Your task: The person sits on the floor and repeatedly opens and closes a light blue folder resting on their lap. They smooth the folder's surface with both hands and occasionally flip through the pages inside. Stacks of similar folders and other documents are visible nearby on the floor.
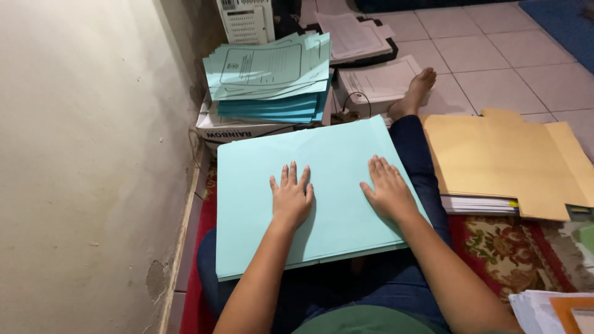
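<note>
Two hands pressed flat, fingers spread, gripping nothing: left hand (291, 198) and right hand (388, 190) side by side, slightly apart, on a pale blue folder (334, 148). Folder across the lap, long axis running left to right, far edge tilted up to the right. Underneath, a patterned red rug (507, 247); beyond, pale floor tiles (495, 55); to the left, a scuffed cream wall (80, 154). Ahead, a stack of blue folders (272, 80) on a white box (241, 131). To the right, tan folders (501, 161) over white paper.
</note>
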